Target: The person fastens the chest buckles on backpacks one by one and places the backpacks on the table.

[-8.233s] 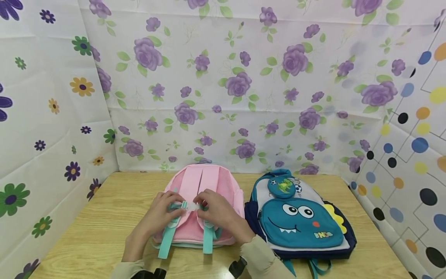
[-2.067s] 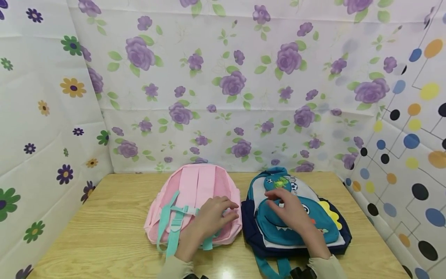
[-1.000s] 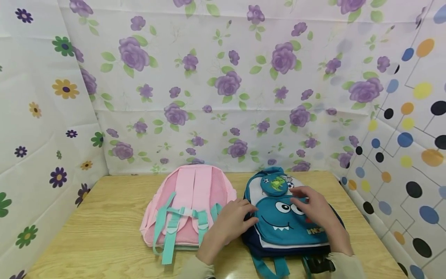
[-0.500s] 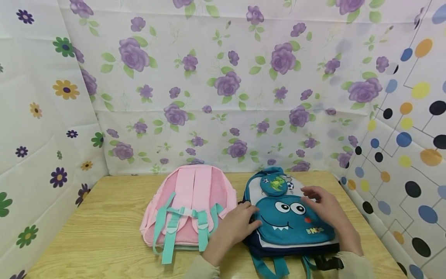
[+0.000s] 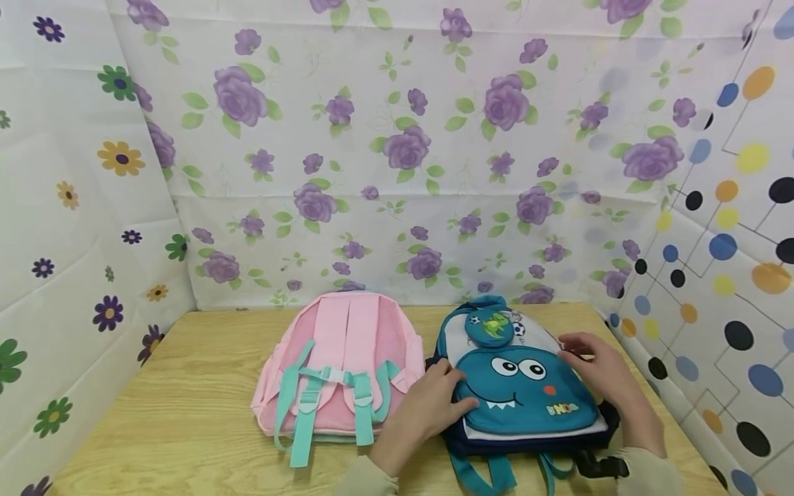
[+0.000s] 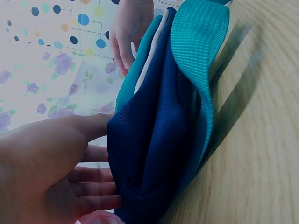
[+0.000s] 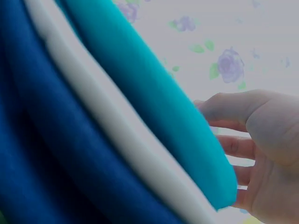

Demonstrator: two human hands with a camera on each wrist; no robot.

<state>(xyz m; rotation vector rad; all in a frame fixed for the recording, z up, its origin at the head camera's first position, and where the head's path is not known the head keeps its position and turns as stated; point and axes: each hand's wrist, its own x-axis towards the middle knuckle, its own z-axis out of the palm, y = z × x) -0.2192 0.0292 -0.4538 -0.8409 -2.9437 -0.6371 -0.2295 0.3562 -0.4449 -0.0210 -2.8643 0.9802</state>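
Matt cloth dinosaur backpack [image 5: 527,410], ribbed strap [image 6: 198,39], wood-grained tabletop [image 5: 180,399]

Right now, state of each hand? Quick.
Left hand: open, fingers touching the side of the teal backpack, not gripping it.
Right hand: open, at the backpack's opposite side; contact cannot be told.

Wood-grain table [image 5: 186,393]; behind, white rose-print cloth [image 5: 366,151], purple blooms, green leaves; at left, flower-print cloth [image 5: 80,227]; at right, dot-print cloth [image 5: 707,289], thin connecting lines.
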